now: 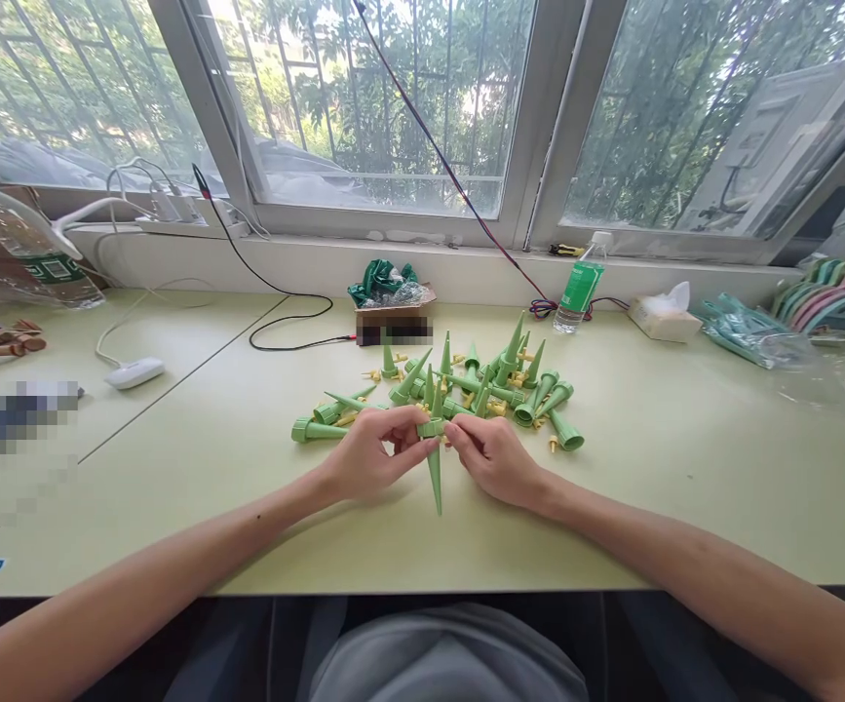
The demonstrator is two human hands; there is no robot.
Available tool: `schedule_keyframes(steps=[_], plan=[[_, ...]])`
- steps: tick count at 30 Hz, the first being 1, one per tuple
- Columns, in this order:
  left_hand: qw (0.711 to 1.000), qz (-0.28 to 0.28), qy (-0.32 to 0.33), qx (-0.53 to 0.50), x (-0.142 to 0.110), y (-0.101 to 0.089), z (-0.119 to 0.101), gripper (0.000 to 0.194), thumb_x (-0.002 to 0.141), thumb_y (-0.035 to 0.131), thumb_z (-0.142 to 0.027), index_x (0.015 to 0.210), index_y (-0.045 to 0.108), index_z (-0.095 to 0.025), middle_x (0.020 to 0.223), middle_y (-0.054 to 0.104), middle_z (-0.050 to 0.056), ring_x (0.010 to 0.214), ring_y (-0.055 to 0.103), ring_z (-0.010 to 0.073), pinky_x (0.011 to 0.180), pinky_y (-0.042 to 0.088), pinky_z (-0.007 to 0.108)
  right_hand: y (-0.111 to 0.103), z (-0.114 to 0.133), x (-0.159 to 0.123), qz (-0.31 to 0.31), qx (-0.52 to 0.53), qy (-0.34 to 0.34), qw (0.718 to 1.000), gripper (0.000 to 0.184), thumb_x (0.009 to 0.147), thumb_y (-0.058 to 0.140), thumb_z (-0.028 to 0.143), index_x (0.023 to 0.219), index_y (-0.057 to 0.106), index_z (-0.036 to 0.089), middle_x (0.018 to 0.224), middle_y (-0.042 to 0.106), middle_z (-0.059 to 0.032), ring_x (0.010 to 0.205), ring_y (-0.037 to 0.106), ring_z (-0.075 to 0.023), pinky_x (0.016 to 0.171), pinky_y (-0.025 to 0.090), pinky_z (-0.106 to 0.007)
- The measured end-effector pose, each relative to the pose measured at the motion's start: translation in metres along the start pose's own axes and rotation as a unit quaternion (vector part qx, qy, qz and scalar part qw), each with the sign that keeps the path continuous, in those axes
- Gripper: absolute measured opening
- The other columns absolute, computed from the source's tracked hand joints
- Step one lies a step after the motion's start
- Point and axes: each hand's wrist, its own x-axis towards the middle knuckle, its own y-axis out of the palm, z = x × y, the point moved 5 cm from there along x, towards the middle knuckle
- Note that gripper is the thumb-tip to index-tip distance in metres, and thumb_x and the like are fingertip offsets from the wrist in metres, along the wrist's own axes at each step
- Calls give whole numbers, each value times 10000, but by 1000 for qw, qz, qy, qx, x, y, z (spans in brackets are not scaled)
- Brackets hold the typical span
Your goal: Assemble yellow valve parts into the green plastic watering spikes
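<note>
My left hand [372, 450] pinches a green plastic plant watering spike [435, 483] by its ribbed collar, with the tip pointing down toward me. Close against the same collar, my right hand [496, 458] has its fingers pressed together; what they grip is hidden. Just beyond both hands lies a loose heap of green watering spikes [514, 363], some upright and others on their sides. Small yellow plastic fittings [553, 444] are scattered among them.
Behind the heap sits a small open box [393, 314] with green and clear plastic wrap. A water bottle [581, 285], a tissue pack [665, 314] and bagged hangers [831, 302] stand to the right. A white mouse-shaped device [135, 372], wooden toys [2, 346] and cables are at left.
</note>
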Motion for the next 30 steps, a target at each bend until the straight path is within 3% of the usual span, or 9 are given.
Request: schedule_keyframes(steps=[5,18,30], plan=[[1000,3,-18,6,2,0,-2,181,903,651,-315,841,617,-148,552,478,-58,507,417,73,483,387,187,0,0,-1,-12,-9,-5,1000,422,1048,385,428,684,359,216,560,344,64,504,294,-94,516,259,-249],[1000,-5,-3,11,0,1,-4,156,903,654,-297,863,618,-151,557,495,-55,509,422,74,480,398,184,-1,3,-1,1,-1,2,1000,438,1058,340,434,683,410,217,546,483,32,486,421,-107,539,336,-255],[999,-11,24,28,-1,1,-4,119,890,665,-263,870,610,-159,556,499,-61,508,417,71,485,409,178,0,4,0,9,5,-7,1000,390,1051,358,387,710,431,210,547,425,51,483,375,-98,534,315,-248]])
